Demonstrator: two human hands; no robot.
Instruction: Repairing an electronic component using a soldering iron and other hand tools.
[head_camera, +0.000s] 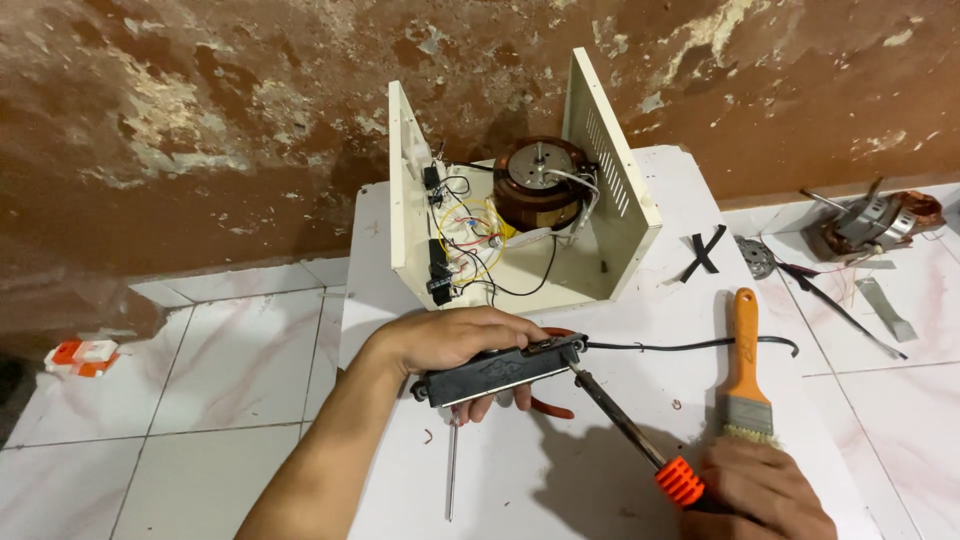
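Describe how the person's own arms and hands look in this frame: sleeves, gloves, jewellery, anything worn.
Both are bare. The left hand and its forearm show no glove, sleeve, watch or bracelet up to the frame's lower edge, and no ring is visible on the fingers. The right hand is also ungloved; only the hand shows at the bottom edge, so its wrist and arm are out of view. No markings can be made out on either.

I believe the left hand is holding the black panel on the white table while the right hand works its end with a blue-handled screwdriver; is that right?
Not quite: the head view shows the screwdriver has an orange handle, not blue. The rest stands: the left hand holds the black panel over the white table, and the right hand puts the tool's tip to its end.
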